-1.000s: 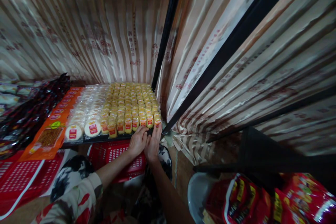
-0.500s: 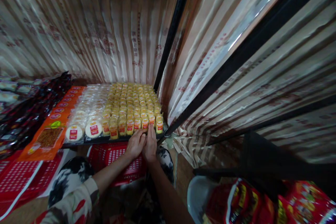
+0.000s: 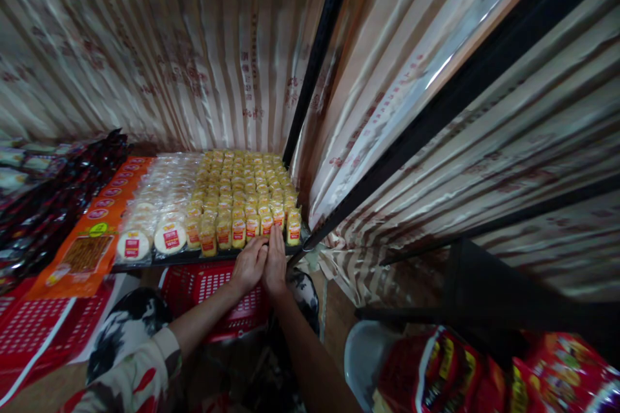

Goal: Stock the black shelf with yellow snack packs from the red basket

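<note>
Rows of small yellow wrapped cakes (image 3: 242, 193) stand packed on a dark shelf (image 3: 179, 258). My left hand (image 3: 250, 264) is at the shelf's front edge, its fingers bent towards the front cakes; whether it grips anything is hidden. Against it lies my right hand (image 3: 276, 261), fingers straight and together, their tips touching a front-row cake near the right end. Left of the cakes are clear-wrapped round white crackers (image 3: 170, 237), then an orange packet (image 3: 87, 255) that overhangs the edge.
Dark shiny packets (image 3: 58, 200) fill the shelf's left. Below are red baskets (image 3: 194, 284). A black post (image 3: 320, 58) and a slanting black bar (image 3: 411, 122) rise near the shelf's right end. Red snack bags (image 3: 455, 374) and a pale tub (image 3: 365, 352) are at lower right.
The view has shifted very slightly. Both hands stay together at the same front cakes, with hardly any movement.
</note>
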`<state>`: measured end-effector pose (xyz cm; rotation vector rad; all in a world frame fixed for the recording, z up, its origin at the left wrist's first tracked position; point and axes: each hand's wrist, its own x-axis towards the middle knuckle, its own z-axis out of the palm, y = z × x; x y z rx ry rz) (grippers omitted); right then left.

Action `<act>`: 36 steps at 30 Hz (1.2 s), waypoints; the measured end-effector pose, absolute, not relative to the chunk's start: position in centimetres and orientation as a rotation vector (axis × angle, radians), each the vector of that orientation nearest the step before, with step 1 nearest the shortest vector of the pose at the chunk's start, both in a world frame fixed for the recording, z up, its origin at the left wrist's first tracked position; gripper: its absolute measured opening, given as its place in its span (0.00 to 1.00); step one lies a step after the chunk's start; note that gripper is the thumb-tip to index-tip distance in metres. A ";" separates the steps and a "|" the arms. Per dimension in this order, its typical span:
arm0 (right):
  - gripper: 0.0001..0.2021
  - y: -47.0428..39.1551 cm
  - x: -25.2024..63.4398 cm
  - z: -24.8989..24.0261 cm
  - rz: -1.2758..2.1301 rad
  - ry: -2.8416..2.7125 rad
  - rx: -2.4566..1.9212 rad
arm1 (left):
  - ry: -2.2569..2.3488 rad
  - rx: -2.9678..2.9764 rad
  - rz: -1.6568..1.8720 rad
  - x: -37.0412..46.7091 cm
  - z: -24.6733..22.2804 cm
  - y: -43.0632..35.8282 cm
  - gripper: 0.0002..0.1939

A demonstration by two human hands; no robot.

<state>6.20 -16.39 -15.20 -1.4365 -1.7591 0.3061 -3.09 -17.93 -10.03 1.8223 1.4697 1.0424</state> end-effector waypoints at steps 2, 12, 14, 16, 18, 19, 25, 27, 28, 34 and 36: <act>0.27 -16.4 6.4 -15.2 0.300 -1.761 -1.422 | 1.475 1.818 1.037 -3.0 -10.0 -18.0 0.17; 0.25 -16.8 6.8 -13.5 0.173 -1.776 -1.333 | 1.477 1.815 1.042 -2.5 -9.6 -18.0 0.18; 0.24 -17.1 7.0 -12.7 0.131 -1.779 -1.340 | 1.468 1.818 1.040 -2.5 -9.7 -17.9 0.18; 0.23 -17.4 7.2 -12.2 0.070 -1.741 -1.384 | 1.478 1.808 1.036 -2.5 -9.9 -17.9 0.18; 0.23 -17.6 7.4 -12.0 0.007 -1.676 -1.459 | 1.499 1.793 1.033 -2.5 -10.1 -17.9 0.18; 0.22 -17.6 7.5 -12.1 -0.014 -1.646 -1.501 | 1.507 1.788 1.036 -2.4 -10.2 -18.0 0.17; 0.23 -16.9 7.2 -13.0 -0.040 -1.623 -1.629 | 1.501 1.793 1.061 -2.4 -10.4 -17.9 0.17; 0.22 -16.7 7.0 -12.9 -0.047 -1.615 -1.647 | 1.498 1.785 1.056 -2.5 -10.3 -17.8 0.17; 0.22 -16.7 6.9 -12.8 -0.044 -1.613 -1.667 | 1.497 1.781 1.056 -2.5 -10.3 -17.8 0.17; 0.22 -17.2 6.5 -11.7 0.001 -1.604 -1.838 | 1.505 1.767 1.072 -2.4 -10.3 -17.7 0.17; 0.22 -17.4 6.5 -11.6 -0.022 -1.603 -1.822 | 1.505 1.758 1.068 -2.4 -10.3 -17.8 0.17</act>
